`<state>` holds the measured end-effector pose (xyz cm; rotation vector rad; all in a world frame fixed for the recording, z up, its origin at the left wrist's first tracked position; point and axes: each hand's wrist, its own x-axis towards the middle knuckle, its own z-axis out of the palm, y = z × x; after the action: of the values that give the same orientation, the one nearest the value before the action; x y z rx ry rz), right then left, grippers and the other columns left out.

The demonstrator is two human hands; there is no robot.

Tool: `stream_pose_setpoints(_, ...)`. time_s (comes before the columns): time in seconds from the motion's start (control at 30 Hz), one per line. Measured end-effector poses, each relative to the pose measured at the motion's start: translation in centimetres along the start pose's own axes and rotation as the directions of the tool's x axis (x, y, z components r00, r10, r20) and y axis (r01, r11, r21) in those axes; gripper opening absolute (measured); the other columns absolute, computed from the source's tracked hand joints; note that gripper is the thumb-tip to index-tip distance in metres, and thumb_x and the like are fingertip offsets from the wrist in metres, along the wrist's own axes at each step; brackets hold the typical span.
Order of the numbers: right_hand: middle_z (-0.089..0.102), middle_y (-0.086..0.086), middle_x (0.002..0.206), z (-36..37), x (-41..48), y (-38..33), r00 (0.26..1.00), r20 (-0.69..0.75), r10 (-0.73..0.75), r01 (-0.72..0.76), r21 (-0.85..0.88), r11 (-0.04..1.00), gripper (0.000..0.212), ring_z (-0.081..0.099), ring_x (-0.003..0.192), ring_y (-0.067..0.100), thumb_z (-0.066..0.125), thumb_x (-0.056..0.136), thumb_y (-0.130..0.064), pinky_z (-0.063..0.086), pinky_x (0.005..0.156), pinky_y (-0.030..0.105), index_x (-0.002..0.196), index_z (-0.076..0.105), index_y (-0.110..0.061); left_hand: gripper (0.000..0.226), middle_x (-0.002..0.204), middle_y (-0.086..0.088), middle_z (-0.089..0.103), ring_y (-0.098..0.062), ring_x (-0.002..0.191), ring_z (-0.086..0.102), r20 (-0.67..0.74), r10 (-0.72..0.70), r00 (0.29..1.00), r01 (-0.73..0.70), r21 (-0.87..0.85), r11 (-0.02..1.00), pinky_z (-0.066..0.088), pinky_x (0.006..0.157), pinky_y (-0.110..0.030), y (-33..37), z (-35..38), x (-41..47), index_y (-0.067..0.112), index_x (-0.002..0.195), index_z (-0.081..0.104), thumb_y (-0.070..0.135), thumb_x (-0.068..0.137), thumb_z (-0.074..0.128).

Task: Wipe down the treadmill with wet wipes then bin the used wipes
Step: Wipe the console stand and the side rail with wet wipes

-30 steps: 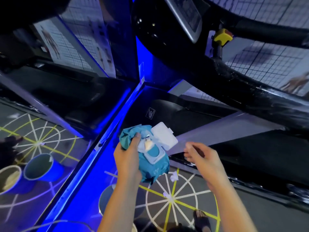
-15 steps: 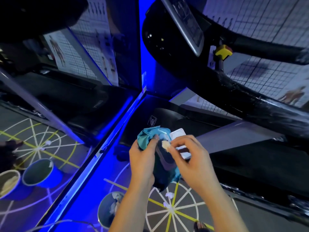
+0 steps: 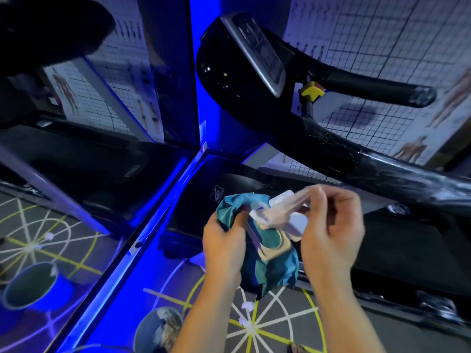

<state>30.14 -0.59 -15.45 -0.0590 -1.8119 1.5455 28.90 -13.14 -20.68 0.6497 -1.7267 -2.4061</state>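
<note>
My left hand (image 3: 224, 245) grips a crumpled teal pack of wet wipes (image 3: 270, 256) with its white flip lid open. A pale wet wipe (image 3: 283, 207) stretches out of the pack's opening, pinched between the fingers of my right hand (image 3: 331, 225), which is up and to the right of the pack. The black treadmill runs above and behind: its handrail (image 3: 356, 159) crosses the upper right, its console (image 3: 257, 52) sits at top centre, and its belt deck (image 3: 407, 250) lies dark behind my hands. A blue bin (image 3: 158, 329) holding crumpled used wipes stands on the floor at lower left.
A mirror wall fills the left half, edged by a glowing blue strip (image 3: 142, 235), and reflects a second bin (image 3: 28, 284). The floor (image 3: 275, 324) carries yellow and white radial lines with small scraps on it. A yellow safety clip (image 3: 312, 91) hangs under the console.
My right hand came across to the pack's opening, took hold of a wipe and drew it out up and to the right. My left hand kept its grip on the pack.
</note>
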Motion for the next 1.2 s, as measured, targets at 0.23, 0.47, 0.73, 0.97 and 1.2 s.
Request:
stream_pose_setpoints(0.23,0.055,-0.012,0.091,-0.1,3.5,-1.5,0.950,-0.275,-0.147,0.147,-0.021,0.989,0.007,0.055,0.080,-0.005,0.052,0.105,-0.016,0.044,0.075,0.014,0.099,0.051,-0.020,0.007,0.096,-0.008,0.081,-0.033,0.096,0.077,-0.082,-0.043,0.996,0.038,-0.054,0.998,0.059,0.093,-0.064,-1.3,-0.8,0.4,0.019,0.102,0.077,0.020,0.095,0.076)
stream_pose_setpoints(0.47,0.061,-0.014,0.091,3.2,4.0,-0.9,0.996,-0.086,0.037,-0.043,-0.061,0.997,0.008,0.059,0.083,-0.004,0.057,0.103,-0.026,0.045,0.075,0.012,0.101,0.056,-0.018,0.029,0.102,-0.004,0.078,-0.024,0.094,0.077,-0.115,-0.030,0.993,0.024,-0.054,0.998,0.061,0.091,-0.056,-0.9,-0.6,0.0,0.029,0.108,0.063,0.035,0.089,0.085)
stream_pose_setpoints(0.73,0.069,-0.009,0.089,4.1,0.4,2.1,0.921,0.319,0.225,-0.204,-0.098,0.974,0.005,0.066,0.085,0.008,0.063,0.099,-0.022,0.055,0.078,0.031,0.095,0.063,-0.020,0.031,0.076,-0.014,0.070,-0.031,0.064,0.067,0.053,0.161,0.985,-0.168,0.157,0.973,0.052,0.059,-0.046,-0.6,-1.3,-0.4,0.032,0.101,0.063,0.002,0.103,0.057)
stream_pose_setpoints(0.97,0.075,0.002,0.089,2.8,1.1,2.1,0.756,0.522,0.394,-0.379,-0.142,0.914,0.006,0.072,0.086,0.021,0.068,0.095,-0.021,0.058,0.080,0.047,0.088,0.068,-0.022,0.045,0.078,-0.029,0.065,-0.031,0.053,0.058,0.097,0.041,0.994,-0.043,0.009,0.999,0.046,0.055,-0.036,0.8,-0.8,-0.9,0.023,0.084,0.072,-0.009,0.097,0.044)
stream_pose_setpoints(1.2,0.075,0.016,0.093,2.6,1.6,1.7,0.707,0.470,0.529,-0.602,0.007,0.798,0.009,0.069,0.083,0.027,0.065,0.097,-0.013,0.056,0.081,0.046,0.095,0.069,-0.005,0.033,0.092,0.002,0.077,-0.015,0.088,0.073,0.263,0.102,0.959,-0.130,0.091,0.987,0.055,0.084,-0.035,1.5,-1.0,-0.7,0.031,0.086,0.074,0.063,0.081,0.080)
